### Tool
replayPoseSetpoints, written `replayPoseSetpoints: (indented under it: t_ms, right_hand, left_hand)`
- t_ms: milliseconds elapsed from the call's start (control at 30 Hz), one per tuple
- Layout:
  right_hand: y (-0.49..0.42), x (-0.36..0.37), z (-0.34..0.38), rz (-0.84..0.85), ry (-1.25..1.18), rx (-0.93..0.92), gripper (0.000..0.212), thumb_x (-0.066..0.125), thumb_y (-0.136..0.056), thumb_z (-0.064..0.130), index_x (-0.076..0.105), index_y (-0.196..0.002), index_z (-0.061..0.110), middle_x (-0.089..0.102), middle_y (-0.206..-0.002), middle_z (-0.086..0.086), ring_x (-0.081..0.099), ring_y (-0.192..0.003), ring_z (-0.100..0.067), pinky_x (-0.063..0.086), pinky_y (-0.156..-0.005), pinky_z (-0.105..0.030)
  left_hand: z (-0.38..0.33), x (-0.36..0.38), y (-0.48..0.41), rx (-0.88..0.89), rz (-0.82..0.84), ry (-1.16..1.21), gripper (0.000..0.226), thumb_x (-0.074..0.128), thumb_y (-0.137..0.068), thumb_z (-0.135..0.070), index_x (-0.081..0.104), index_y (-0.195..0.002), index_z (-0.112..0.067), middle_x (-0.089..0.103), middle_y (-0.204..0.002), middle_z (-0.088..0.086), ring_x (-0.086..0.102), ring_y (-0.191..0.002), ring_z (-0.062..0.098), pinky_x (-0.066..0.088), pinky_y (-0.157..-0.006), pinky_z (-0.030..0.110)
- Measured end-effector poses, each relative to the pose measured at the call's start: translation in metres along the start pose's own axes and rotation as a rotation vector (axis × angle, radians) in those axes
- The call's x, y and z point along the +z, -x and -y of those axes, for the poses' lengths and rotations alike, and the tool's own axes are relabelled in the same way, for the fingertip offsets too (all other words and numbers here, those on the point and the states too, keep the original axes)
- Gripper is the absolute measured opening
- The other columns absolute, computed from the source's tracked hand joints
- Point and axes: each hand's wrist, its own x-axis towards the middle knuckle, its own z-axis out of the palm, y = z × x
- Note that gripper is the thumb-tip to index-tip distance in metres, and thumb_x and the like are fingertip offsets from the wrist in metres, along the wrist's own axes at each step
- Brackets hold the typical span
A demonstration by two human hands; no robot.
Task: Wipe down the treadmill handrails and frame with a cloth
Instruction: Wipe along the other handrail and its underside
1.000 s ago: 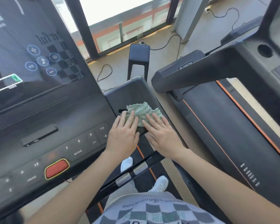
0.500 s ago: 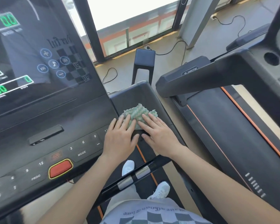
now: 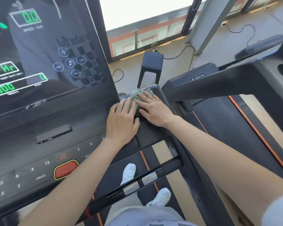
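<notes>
The wiping step is in hand, on the frame rather than the rails. The green cloth [image 3: 142, 93] lies bunched on the dark side ledge [image 3: 151, 133] at the right edge of the treadmill console [image 3: 56, 121]. The left hand [image 3: 122, 122] and right hand [image 3: 154, 110] lie side by side on the cloth, fingers straight and flat, pressing, not gripping. The far end of the ledge looks nearly reached, so the next move probably calls for drawing the cloth back, then working down to the handrail [image 3: 168, 166] with its silver sensor plates [image 3: 149, 178], not yet touched.
</notes>
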Motion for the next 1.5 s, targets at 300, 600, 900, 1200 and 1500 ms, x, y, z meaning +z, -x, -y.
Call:
replayPoseSetpoints:
  t_ms: [300, 600, 900, 1200, 1500]
  right_hand:
    - [-0.009, -0.012, 0.004, -0.065, -0.072, -0.070, 0.039, 0.049, -0.104, 0.033, 0.060, -0.140, 0.022, 0.039, -0.160, -0.003, 0.023, -0.153, -0.025, 0.016, -0.126, -0.042]
    - [0.090, 0.029, 0.013, -0.625, -0.322, 0.364, 0.045, 0.077, -0.083, 0.036, 0.045, -0.057, 0.018, 0.072, -0.079, 0.000, 0.062, -0.125, -0.018, 0.050, -0.099, -0.032]
    - [0.119, 0.081, 0.055, -0.575, -0.093, 0.186, 0.044, 0.064, -0.093, 0.008, 0.062, -0.136, 0.016, 0.063, -0.135, -0.014, 0.049, -0.137, -0.037, 0.038, -0.114, -0.056]
    - [0.141, 0.070, 0.009, -0.621, 0.060, 0.281, 0.028, 0.063, -0.093, 0.019, 0.074, -0.119, 0.014, 0.065, -0.136, -0.011, 0.051, -0.136, -0.035, 0.043, -0.109, -0.055]
    - [0.133, 0.076, 0.033, -0.558, 0.057, 0.182, 0.031, 0.065, -0.092, 0.035, 0.076, -0.116, 0.020, 0.065, -0.136, -0.008, 0.054, -0.135, -0.031, 0.041, -0.113, -0.052]
  left_hand:
    - [0.018, 0.012, 0.019, 0.069, -0.048, 0.060, 0.050, 0.054, -0.092, -0.040, 0.067, -0.130, -0.011, 0.050, -0.154, 0.013, 0.034, -0.151, 0.026, 0.026, -0.123, 0.046]
    - [0.023, 0.019, 0.032, 0.127, -0.143, 0.289, 0.030, 0.066, -0.094, -0.019, 0.069, -0.123, -0.016, 0.068, -0.133, 0.003, 0.038, -0.149, 0.030, 0.021, -0.124, 0.054]
    - [0.019, 0.021, 0.034, 0.100, -0.115, 0.337, 0.025, 0.065, -0.093, -0.023, 0.076, -0.115, -0.015, 0.067, -0.134, 0.005, 0.033, -0.151, 0.029, 0.015, -0.126, 0.054]
    - [0.017, 0.022, 0.034, 0.093, -0.111, 0.333, 0.025, 0.064, -0.093, -0.020, 0.074, -0.116, -0.016, 0.068, -0.132, 0.003, 0.032, -0.152, 0.030, 0.012, -0.127, 0.052]
    - [0.006, 0.013, 0.028, 0.076, -0.021, 0.159, 0.056, 0.063, -0.082, -0.048, 0.067, -0.130, -0.018, 0.064, -0.132, 0.006, 0.036, -0.148, 0.034, 0.014, -0.124, 0.057]
